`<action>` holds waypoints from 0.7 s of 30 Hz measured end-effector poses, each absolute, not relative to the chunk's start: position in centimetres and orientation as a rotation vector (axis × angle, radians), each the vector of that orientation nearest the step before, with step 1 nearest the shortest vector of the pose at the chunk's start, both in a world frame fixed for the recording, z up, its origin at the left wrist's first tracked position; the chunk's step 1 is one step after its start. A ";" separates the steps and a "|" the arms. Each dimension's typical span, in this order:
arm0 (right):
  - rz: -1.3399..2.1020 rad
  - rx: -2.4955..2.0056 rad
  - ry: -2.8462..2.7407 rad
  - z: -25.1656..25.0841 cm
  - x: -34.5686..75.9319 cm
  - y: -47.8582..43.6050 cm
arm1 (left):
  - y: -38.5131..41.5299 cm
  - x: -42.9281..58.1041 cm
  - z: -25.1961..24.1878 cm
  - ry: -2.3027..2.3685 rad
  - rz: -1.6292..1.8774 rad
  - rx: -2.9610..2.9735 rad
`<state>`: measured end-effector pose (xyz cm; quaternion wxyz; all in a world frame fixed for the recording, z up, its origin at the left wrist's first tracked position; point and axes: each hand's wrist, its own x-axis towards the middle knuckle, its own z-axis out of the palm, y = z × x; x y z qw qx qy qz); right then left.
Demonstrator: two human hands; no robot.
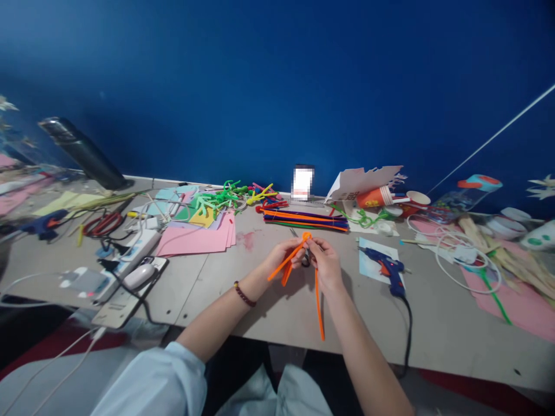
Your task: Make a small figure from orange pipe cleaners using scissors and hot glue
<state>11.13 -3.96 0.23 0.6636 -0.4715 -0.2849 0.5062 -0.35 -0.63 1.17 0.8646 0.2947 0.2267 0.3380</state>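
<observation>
As 2 hands meet over the table [446, 329], left hand [287, 254] and right hand [328, 263] have fingertips pinched on the orange pipe-cleaner piece [318, 294], held between them. Bright orange, thin, small rounded loop at top; 2 strands slant down-left by the left hand, 1 long strand hangs nearly straight below the right. Exact twist hidden by fingers. Pipe-cleaner bundle [306, 219] lies just beyond; blue glue gun [388, 268] off right, on light-blue paper [368, 267].
</observation>
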 end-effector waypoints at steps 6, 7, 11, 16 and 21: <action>1.102 -1.122 -0.628 -0.1 11.4 -3.9 | -0.7 -0.4 1.3 0.577 0.740 0.805; 1.096 -1.134 -0.632 -0.2 11.4 -3.9 | -0.8 -0.4 1.4 0.610 0.758 0.849; 1.057 -1.189 -0.683 -0.3 11.5 -3.9 | -0.9 -0.3 1.5 0.682 0.800 0.957; 1.046 -1.178 -0.749 -0.1 11.3 -4.0 | -0.5 -0.3 0.8 0.594 0.809 0.918; 1.013 -1.162 -0.779 -0.3 11.3 -4.0 | -0.3 -0.5 0.6 0.492 0.743 0.707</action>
